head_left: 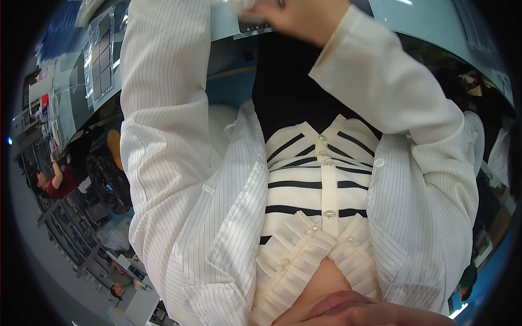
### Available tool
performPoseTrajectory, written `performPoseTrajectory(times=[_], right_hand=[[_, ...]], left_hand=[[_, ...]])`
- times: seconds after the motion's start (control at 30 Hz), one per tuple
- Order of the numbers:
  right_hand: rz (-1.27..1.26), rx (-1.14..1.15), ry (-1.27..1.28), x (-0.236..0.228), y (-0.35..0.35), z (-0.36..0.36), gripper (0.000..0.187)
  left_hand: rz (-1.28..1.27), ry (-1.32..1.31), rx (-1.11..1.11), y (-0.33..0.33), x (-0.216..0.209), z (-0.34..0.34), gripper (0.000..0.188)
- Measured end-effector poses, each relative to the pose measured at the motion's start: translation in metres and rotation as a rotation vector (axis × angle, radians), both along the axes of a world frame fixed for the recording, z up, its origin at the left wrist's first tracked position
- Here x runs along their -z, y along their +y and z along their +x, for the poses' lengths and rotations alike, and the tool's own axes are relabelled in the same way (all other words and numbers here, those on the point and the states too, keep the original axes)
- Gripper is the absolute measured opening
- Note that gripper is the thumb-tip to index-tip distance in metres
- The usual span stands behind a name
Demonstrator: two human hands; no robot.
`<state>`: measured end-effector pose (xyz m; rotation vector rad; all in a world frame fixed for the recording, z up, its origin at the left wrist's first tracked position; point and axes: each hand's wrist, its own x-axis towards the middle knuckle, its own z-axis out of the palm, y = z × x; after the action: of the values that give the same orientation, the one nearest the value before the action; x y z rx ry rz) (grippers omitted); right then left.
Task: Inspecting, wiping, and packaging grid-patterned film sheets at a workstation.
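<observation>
My right hand (307,19) is at the top edge, blurred, its fingers bent and partly cut off by the frame. A whitish, crumpled-looking thing (235,6) is at its fingertips, too smeared to name. Just below the fingers, a dark flat piece with a pale edge (253,26) lies on the light table (224,24). My left arm (166,60), in a white pinstriped sleeve, runs up out of the frame. The left hand is outside the picture.
A clear plastic sheet with dark rectangular pieces (102,57) lies on the table left of my left arm. Blue material (60,32) is beyond it. A shiny black bag (106,182) stands at lower left. A person in dark red (57,182) is farther off.
</observation>
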<state>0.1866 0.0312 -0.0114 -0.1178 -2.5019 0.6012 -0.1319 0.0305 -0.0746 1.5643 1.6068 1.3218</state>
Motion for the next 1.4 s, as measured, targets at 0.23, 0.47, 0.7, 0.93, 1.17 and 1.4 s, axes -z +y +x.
performPoseTrajectory(times=[0.23, 0.47, 0.7, 0.93, 1.17, 1.4], right_hand=[[-0.054, -0.195, -0.083, -0.003, -0.012, -0.007, 0.013], [-0.026, -0.177, -0.157, -0.008, -0.012, -0.003, 0.015], [-0.051, -0.201, -0.103, 0.0, -0.015, -0.011, 0.015], [-0.037, -0.196, -0.126, 0.003, -0.019, -0.008, 0.014], [-0.091, 0.03, -0.31, 0.024, -0.01, -0.012, 0.023], [0.008, 0.321, -0.061, 0.016, 0.013, 0.028, 0.025]], left_hand=[[0.056, -0.01, 0.019, -0.008, 0.003, -0.006, 0.05], [-0.018, 0.006, -0.061, -0.006, 0.0, 0.009, 0.05], [0.03, -0.021, -0.024, -0.009, 0.005, 0.001, 0.051], [-0.04, 0.053, -0.082, -0.014, -0.005, 0.016, 0.051], [-0.055, 0.026, -0.082, -0.016, -0.008, 0.023, 0.052], [-0.076, -0.007, -0.062, -0.012, -0.009, 0.036, 0.053]])
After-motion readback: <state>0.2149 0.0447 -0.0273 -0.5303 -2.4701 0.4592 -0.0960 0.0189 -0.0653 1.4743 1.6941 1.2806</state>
